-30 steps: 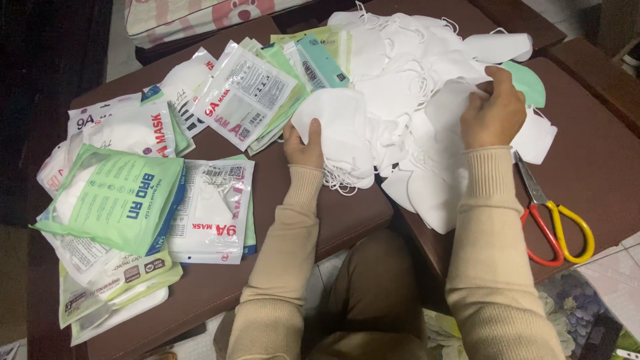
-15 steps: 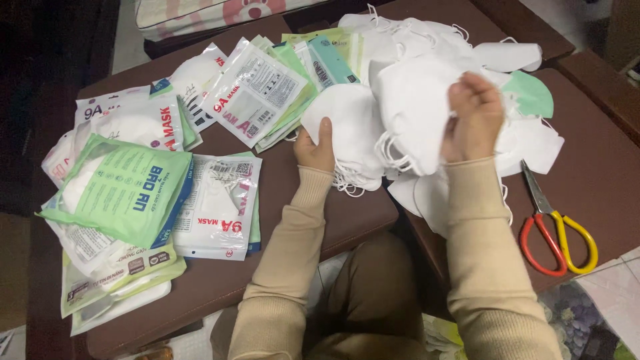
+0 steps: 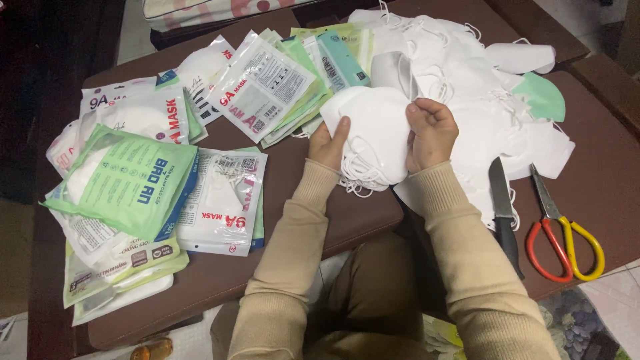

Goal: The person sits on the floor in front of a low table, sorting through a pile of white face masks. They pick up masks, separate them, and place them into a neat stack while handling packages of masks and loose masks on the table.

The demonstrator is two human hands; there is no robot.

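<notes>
Dark brown counter [image 3: 320, 227], packets left, loose masks far right: left hand [image 3: 330, 143] and right hand [image 3: 432, 133] each clasp an edge of a stack of white masks [image 3: 373, 133] at centre, apparently squaring it; any further handling needs even grip.

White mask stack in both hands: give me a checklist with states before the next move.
1. Left hand grips the stack of white fabric face masks: ok.
2. Right hand grips its other edge: ok.
3. Ear loops free of tangles: cannot tell.
4. Black-handled knife lies apart from both hands: ok.
5. Red and yellow scissors closed, beside the knife: ok.
6. Green plastic mask packet lies away from the hands: ok.
</notes>
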